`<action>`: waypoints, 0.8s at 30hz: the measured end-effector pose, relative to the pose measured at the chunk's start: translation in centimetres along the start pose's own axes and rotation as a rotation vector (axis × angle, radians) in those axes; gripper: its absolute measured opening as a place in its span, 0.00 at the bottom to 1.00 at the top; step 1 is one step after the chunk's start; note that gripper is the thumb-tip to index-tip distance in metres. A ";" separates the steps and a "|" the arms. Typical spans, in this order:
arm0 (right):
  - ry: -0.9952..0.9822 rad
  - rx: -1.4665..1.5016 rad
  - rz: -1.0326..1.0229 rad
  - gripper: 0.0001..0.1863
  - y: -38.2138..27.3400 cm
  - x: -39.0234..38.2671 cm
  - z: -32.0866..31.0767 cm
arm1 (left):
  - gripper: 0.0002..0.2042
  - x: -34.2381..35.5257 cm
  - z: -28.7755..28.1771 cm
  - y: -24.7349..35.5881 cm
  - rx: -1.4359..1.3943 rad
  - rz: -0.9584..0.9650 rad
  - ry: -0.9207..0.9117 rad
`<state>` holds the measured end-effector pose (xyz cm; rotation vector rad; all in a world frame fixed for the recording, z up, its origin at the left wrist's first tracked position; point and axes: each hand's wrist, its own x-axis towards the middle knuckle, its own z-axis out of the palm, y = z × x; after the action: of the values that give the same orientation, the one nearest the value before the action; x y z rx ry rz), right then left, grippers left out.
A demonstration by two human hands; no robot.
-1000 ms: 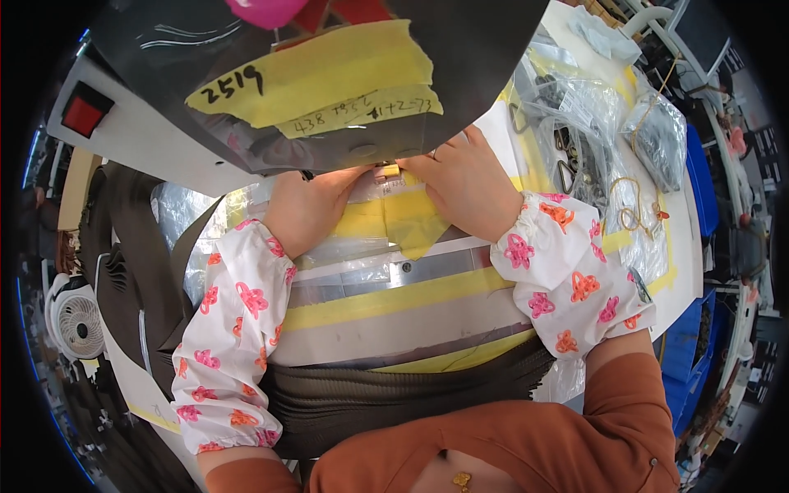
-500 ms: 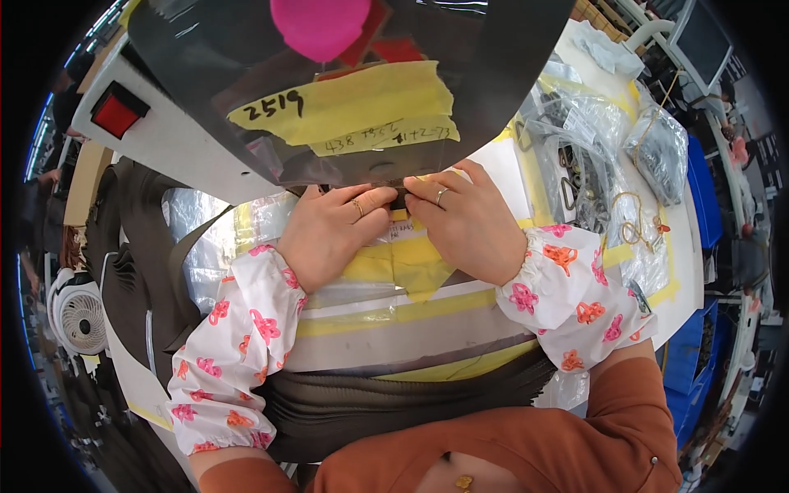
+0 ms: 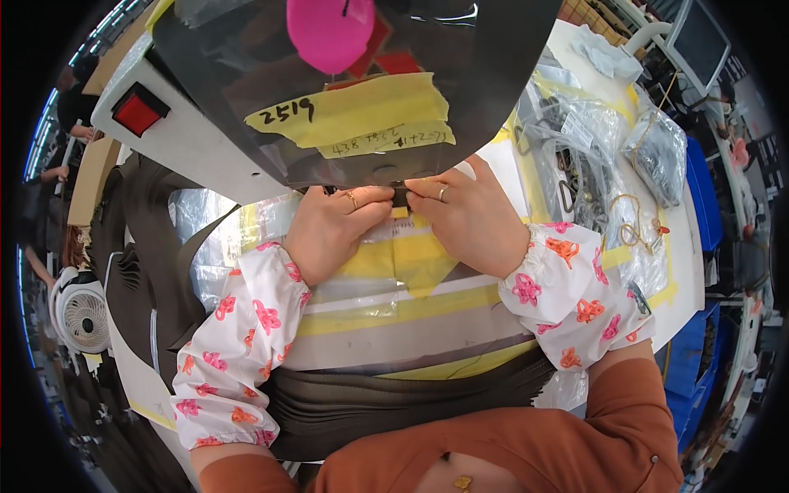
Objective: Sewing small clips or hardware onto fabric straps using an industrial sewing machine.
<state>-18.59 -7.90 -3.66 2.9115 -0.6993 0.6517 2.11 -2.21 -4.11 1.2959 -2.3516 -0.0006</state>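
Note:
Both hands meet at the front lower edge of a machine head with a dark glossy cover (image 3: 197, 41). My left hand (image 3: 329, 230) has its fingers bent and pressed together, tips toward the middle. Facing it, my right hand (image 3: 472, 226) is closed in a pinch, fingertips under the cover's edge. Between the fingertips shows a narrow dark bit (image 3: 400, 198); whether it is material or a machine part, I cannot tell. Whatever the fingers hold is hidden. Yellow tape (image 3: 419, 267) and clear film cover the work surface below my hands.
Long dark brown strips (image 3: 148, 222) hang at the left; a stack of them (image 3: 403, 411) lies across the near edge. Clear bags with metal rings (image 3: 575, 156) are at the right. A red switch (image 3: 140, 111) sits on the machine's white arm. A white fan (image 3: 82, 316) stands far left.
The view has shifted slightly, so the machine head appears a little lower and narrower. Both hands keep their closed grip at the cover's edge, with only slight finger movement.

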 end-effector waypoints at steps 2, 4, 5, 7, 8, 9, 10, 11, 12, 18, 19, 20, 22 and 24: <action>-0.027 -0.011 0.013 0.08 0.2 0.2 -0.1 | 0.12 0.2 0.0 -0.2 -0.018 -0.045 -0.012; -0.060 -0.016 0.024 0.09 0.6 0.5 -0.2 | 0.12 0.3 0.2 -0.5 -0.059 -0.066 0.024; -0.093 -0.009 0.034 0.09 0.7 0.7 -0.2 | 0.12 0.2 0.5 -0.7 -0.100 -0.094 0.061; -0.128 -0.001 0.049 0.09 1.1 1.0 -0.2 | 0.12 0.1 1.1 -1.6 -0.085 -0.116 0.068; -0.133 0.002 0.056 0.09 1.2 1.2 -0.2 | 0.13 0.1 1.3 -1.9 -0.067 -0.137 0.082; -0.139 0.006 0.061 0.09 1.2 1.3 -0.3 | 0.13 0.0 1.2 -2.0 -0.070 -0.135 0.078; -0.140 0.007 0.067 0.09 1.3 1.5 -0.4 | 0.14 -0.1 1.3 -2.2 -0.009 -0.168 0.033; -0.179 0.007 0.069 0.09 1.3 1.7 -0.5 | 0.15 -0.1 1.3 -2.4 0.052 -0.201 -0.012; -0.218 0.006 0.070 0.08 1.3 1.8 -0.5 | 0.15 0.0 1.5 -2.5 0.049 -0.200 -0.016; -0.110 -0.033 0.069 0.06 0.9 1.8 0.1 | 0.14 -0.2 0.7 -2.2 0.034 -0.138 0.094; -0.109 -0.038 0.069 0.06 1.3 1.6 0.4 | 0.13 -0.2 -0.1 -1.9 0.218 -0.164 -0.040; -0.084 0.000 0.074 0.07 1.5 1.3 0.9 | 0.12 -0.4 -1.5 -1.5 0.406 -0.187 -0.177; -0.051 0.032 0.084 0.07 1.7 1.2 0.8 | 0.08 -1.2 -5.2 -2.1 0.364 -0.155 -0.071; -0.069 0.054 0.101 0.07 1.6 1.2 0.6 | 0.07 -2.7 -8.9 -4.0 0.368 -0.246 -0.033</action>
<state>-18.08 -9.95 -3.75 2.9769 -0.8543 0.5911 10.02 -0.42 1.99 1.7647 -2.2739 0.3511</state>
